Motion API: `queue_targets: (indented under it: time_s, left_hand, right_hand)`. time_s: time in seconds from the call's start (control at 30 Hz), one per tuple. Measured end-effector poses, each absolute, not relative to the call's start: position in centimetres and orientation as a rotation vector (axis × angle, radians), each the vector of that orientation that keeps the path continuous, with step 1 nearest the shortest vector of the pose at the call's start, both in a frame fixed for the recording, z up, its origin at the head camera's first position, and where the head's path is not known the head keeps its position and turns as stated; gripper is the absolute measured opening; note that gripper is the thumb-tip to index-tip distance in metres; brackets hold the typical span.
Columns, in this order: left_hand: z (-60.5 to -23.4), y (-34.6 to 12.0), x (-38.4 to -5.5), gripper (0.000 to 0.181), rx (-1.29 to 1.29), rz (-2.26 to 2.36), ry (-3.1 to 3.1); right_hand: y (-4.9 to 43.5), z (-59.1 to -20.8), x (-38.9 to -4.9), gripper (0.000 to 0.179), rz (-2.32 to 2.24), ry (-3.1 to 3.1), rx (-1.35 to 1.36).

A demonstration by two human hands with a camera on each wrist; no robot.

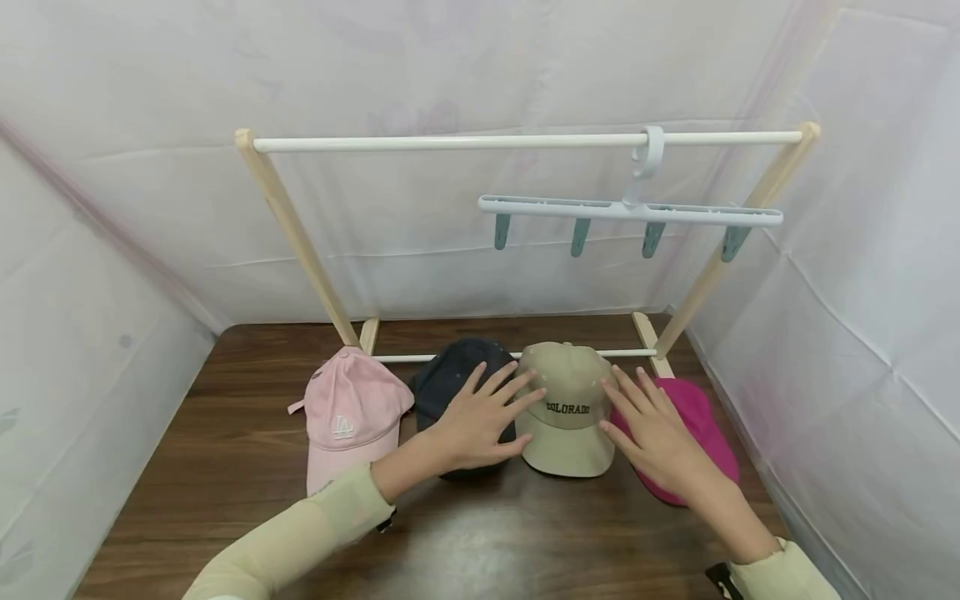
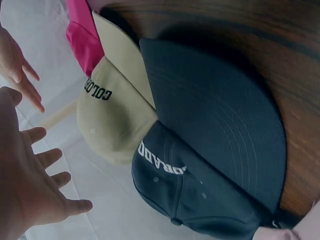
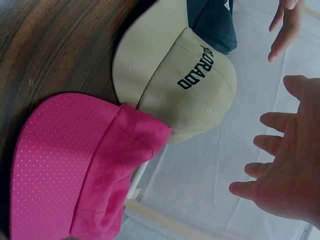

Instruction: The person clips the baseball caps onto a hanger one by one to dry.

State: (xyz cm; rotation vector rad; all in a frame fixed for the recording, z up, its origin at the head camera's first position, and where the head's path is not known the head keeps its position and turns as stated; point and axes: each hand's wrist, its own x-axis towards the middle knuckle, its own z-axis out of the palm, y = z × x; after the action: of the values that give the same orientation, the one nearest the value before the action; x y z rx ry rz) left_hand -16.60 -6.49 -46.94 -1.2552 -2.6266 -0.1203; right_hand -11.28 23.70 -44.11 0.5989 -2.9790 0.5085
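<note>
Four-fingers-spread, my left hand point(image 1: 480, 421) hovers over the dark navy cap point(image 2: 215, 120), apart from it in the left wrist view. Its white lettering shows there only in part. My right hand point(image 1: 660, 437) is spread above the magenta cap point(image 3: 65, 155), whose brim has small pale dots. Between the hands sits a beige cap point(image 1: 567, 387) with dark "COLORADO" lettering, brim toward me. At the left lies a pink cap point(image 1: 356, 400) with a white "LA" mark. Neither hand holds anything.
Behind the caps stands a wooden-legged rack with a white top rod point(image 1: 450, 144). A pale hanger point(image 1: 630, 208) with several grey-green clips point(image 1: 581, 237) hangs from the rod's right part. White sheeting point(image 1: 450, 67) surrounds the brown wooden table point(image 1: 480, 542).
</note>
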Motion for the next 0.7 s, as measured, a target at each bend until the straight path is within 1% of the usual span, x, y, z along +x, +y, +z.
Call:
queue_targets:
  time_s: [0.7]
  left_hand:
    - [-47.2, -2.9, -16.2, 0.063, -1.314, -0.157, -2.652]
  right_hand:
    - [25.4, -44.4, -11.3, 0.062, 0.461, -2.996, 0.552]
